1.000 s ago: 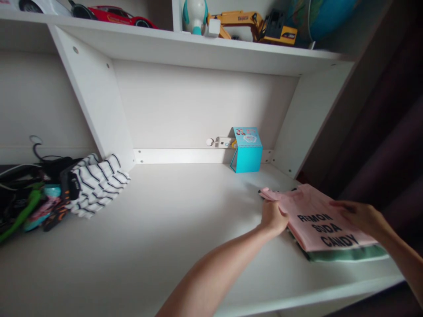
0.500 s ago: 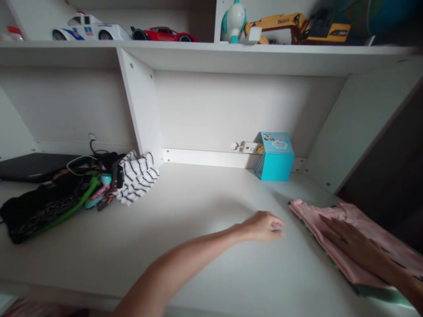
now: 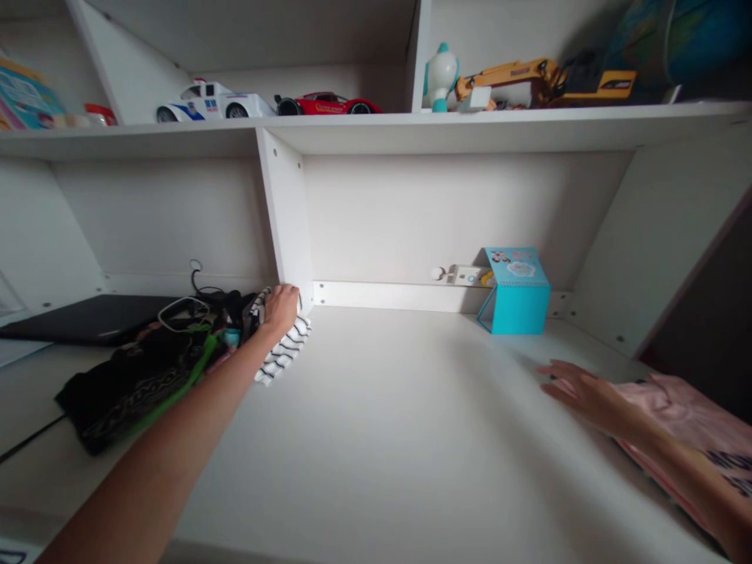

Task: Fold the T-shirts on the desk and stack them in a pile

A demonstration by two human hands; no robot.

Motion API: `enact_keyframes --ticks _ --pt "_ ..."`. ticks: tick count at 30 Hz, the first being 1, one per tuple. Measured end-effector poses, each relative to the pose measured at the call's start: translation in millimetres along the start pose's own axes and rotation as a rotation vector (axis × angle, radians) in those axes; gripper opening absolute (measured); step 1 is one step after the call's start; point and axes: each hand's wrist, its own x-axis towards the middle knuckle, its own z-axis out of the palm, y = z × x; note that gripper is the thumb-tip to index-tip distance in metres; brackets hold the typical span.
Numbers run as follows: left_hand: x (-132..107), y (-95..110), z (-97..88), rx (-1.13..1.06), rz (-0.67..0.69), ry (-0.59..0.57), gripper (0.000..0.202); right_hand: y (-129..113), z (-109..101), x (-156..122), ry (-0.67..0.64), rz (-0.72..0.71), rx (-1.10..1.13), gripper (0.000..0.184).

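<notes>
My left hand (image 3: 283, 307) is on the white garment with black stripes (image 3: 285, 350), at the left by the upright divider. Its fingers curl over the top of the cloth, their tips partly hidden. Beside it lies a dark pile with a black cloth bearing pale lettering (image 3: 126, 384) and a green strip (image 3: 200, 372). On the right, my right hand (image 3: 579, 392) is over the desk with fingers spread and nothing in them. Behind that wrist, a folded pink garment (image 3: 675, 407) lies at the desk's right side, partly covered by my forearm.
A turquoise desk calendar (image 3: 520, 308) stands at the back right, beside a white power socket (image 3: 468, 276). A black laptop (image 3: 88, 319) lies at the left, with a white cable (image 3: 176, 313) near it. Overhead, a shelf (image 3: 352, 125) carries toy cars, a toy excavator (image 3: 546, 82) and a globe.
My left hand has moved left from mid-desk onto the striped garment. My right hand has come off the pink garment and shifted left. The view has turned somewhat left and up.
</notes>
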Motion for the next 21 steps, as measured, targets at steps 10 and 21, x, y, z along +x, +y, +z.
enact_keyframes --ticks 10,21 --pt "-6 71 -75.9 -0.178 0.364 -0.032 0.020 -172 14 48 -0.158 -0.401 0.179 0.052" --pt "-29 131 -179.2 -0.490 0.501 0.228 0.026 -224 -93 66 0.122 -0.300 0.267 0.034"
